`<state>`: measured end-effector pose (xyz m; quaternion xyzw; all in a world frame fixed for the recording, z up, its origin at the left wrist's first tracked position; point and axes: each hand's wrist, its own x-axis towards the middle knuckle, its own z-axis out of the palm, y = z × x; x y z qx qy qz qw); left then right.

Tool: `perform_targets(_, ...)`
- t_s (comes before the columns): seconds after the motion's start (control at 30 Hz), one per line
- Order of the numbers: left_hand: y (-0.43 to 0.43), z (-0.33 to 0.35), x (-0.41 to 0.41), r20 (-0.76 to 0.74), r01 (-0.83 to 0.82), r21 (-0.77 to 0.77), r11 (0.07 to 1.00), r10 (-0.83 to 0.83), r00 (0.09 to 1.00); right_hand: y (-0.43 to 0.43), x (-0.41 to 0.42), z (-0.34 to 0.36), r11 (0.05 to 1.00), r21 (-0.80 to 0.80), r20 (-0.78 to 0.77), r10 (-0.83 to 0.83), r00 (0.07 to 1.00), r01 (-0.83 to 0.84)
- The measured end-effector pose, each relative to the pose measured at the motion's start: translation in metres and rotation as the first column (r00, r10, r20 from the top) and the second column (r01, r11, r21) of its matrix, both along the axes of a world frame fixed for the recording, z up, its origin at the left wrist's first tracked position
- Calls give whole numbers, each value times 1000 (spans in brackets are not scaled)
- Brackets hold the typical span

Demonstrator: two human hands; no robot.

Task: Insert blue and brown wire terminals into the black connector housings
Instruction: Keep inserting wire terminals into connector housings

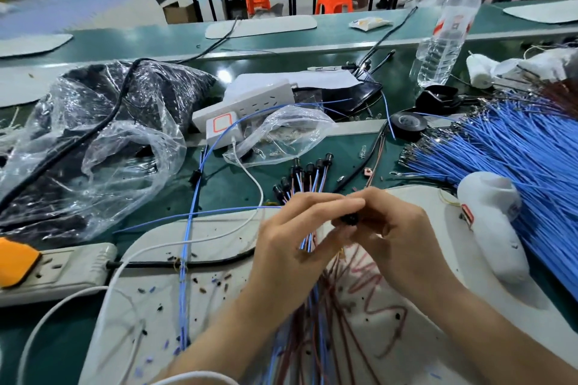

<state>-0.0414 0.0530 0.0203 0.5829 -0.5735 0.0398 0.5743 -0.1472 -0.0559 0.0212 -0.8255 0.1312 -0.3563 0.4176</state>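
The black connector housing (346, 218) sits pinched between the fingertips of the left hand (291, 244) and right hand (400, 228) above the white mat (150, 306), blue and brown wires (312, 306) trailing beneath the left palm.

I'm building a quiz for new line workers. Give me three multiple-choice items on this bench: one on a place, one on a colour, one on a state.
1. The loose blue wires lie: A) far left B) far right C) on the floor.
2. The tape roll is: A) black B) red C) yellow.
3. The left hand and right hand: A) lie flat B) pinch one black housing C) hang idle.
Key: B, they fan along the right edge; A, a dark ring beside the wires; B, fingertips of both meet on it.
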Motion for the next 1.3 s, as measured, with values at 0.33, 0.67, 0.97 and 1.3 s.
perform_targets(0.33, -1, -3, -1, -73, 5, -26, 1000, -7, 997, 0, 0, -3, 985, 153, 20, 71, 997, -73)
perform_targets(0.67, -1, -6, 2, -46, -1, 10, 1000, 1, 999, -6, -1, -2, 990, 95, -1, 104, 995, -104)
perform_targets(0.97, -1, -7, 2, -24, 30, 60, 998, -28, 999, -8, 0, -1, 997, -58, -43, 42, 998, -45)
perform_targets(1.3, -2, -7, 4, -42, -34, 60, 998, 37, 998, -14, 0, -1, 952, -306, -22, -19, 1000, 12)
